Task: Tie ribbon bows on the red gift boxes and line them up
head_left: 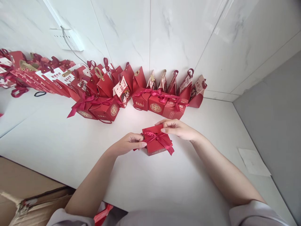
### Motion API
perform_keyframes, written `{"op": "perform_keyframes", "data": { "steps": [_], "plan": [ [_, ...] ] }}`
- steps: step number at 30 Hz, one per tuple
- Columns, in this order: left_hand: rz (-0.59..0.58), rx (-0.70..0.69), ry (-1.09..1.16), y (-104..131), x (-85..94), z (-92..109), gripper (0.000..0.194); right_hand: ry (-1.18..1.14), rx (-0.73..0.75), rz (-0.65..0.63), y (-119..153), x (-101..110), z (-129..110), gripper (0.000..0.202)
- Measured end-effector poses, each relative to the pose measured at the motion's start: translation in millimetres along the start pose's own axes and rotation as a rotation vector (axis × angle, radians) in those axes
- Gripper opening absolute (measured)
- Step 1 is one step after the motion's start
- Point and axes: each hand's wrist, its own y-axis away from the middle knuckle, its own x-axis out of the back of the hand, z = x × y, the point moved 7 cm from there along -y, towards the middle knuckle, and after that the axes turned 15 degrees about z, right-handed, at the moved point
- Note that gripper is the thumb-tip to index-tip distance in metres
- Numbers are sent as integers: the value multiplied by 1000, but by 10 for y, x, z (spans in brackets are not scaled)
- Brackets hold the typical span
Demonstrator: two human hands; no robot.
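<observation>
Grey sleeves (255,214): nearest the camera, at the bottom edge of the frame, one lower left and one lower right; both forearms bare beyond them.
Left hand (128,144): fingers bent and grasping the left side of the red box, thumb laid on its lid.
Right hand (178,129): fingers grasping the far right corner of the same box, thumb on top.
Red box (153,147): centre of the frame, between the two hands, over the bench (183,188) (whether its base touches the surface cannot be told).
Ribbon (168,148): dark pink, tied in a bow across the lid, one tail hanging over the near right edge.
Bow-tied boxes: three (155,106) abreast just beyond the hands, two (105,110) side by side at centre left.
Handled packs (138,80): red and white, ranged along the wall (169,34) from upper left to right of centre.
Socket (68,40): upper left, grey cable (67,43) running down from it.
Carton (47,207): brown, lower left corner, beside the bench edge.
White sheet (254,161): flat, right of frame.
</observation>
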Motion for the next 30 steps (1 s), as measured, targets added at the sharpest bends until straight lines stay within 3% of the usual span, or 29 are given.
{"op": "perform_keyframes", "data": {
  "steps": [14,23,30],
  "plan": [
    [-28,65,97,0,-1,-20,31,55,38,2,0,34,-4,37],
    [-56,3,66,-7,-37,-17,34,-7,-28,-105,38,-13,-8,35],
    [-75,46,216,-24,-87,-45,25,-10,19,-117,37,1,-11,35]
  ]
}}
